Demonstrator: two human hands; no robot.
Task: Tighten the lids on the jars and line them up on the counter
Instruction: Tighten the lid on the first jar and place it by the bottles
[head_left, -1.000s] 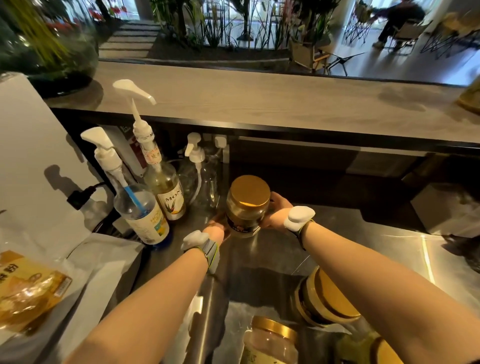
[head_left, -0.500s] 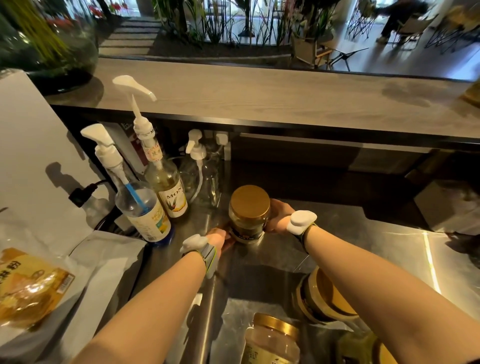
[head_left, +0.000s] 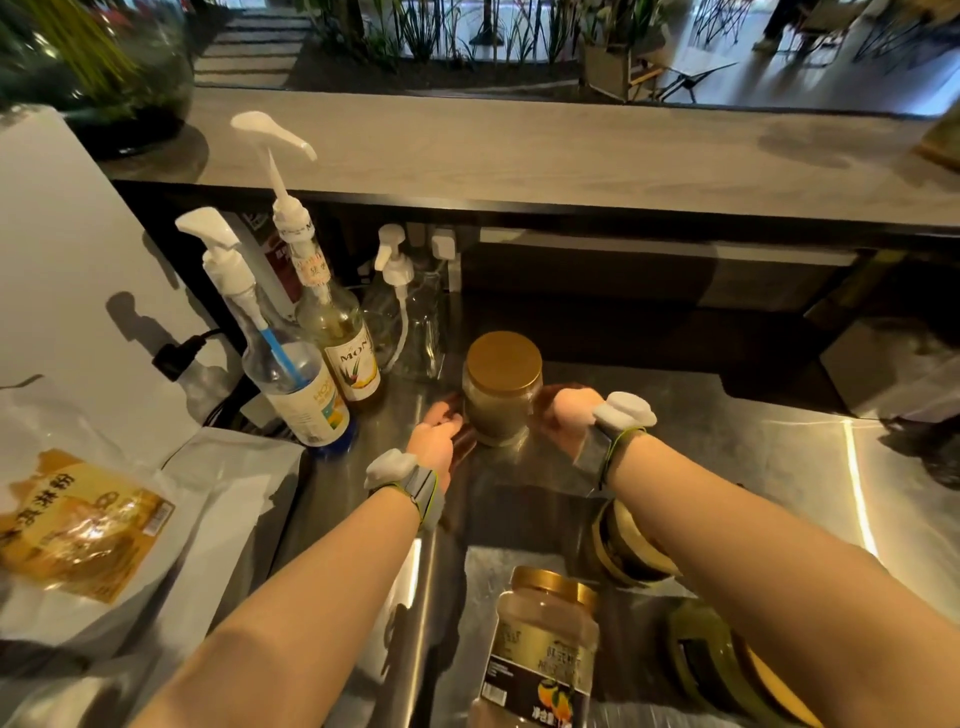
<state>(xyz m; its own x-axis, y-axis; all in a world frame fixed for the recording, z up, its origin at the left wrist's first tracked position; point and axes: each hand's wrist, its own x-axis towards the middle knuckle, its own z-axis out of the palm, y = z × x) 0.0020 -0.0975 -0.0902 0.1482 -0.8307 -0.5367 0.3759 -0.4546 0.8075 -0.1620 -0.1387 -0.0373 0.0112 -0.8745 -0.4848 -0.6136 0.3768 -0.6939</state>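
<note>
A glass jar with a gold lid (head_left: 501, 389) stands upright on the steel counter (head_left: 727, 457), just right of the pump bottles. My right hand (head_left: 566, 415) rests against its right side, fingers wrapped toward the back. My left hand (head_left: 439, 436) sits low at the jar's left base, fingers loose and slightly apart from the glass. Another gold-lidded jar with an orange fruit label (head_left: 545, 639) stands near the bottom. Two more gold-lidded jars lie tilted, one under my right forearm (head_left: 618, 551) and one at the lower right (head_left: 711, 660).
Three pump bottles (head_left: 306, 395) (head_left: 345, 353) (head_left: 410, 322) crowd the back left. White and yellow powder bags (head_left: 78, 525) lie at the left. A raised wooden ledge (head_left: 519, 156) overhangs the back. A dark bag (head_left: 909, 374) sits at the far right.
The gold-lidded jar has come down onto the counter beside the pump bottles. My left hand has slipped off its base, while my right hand stays at its side.
</note>
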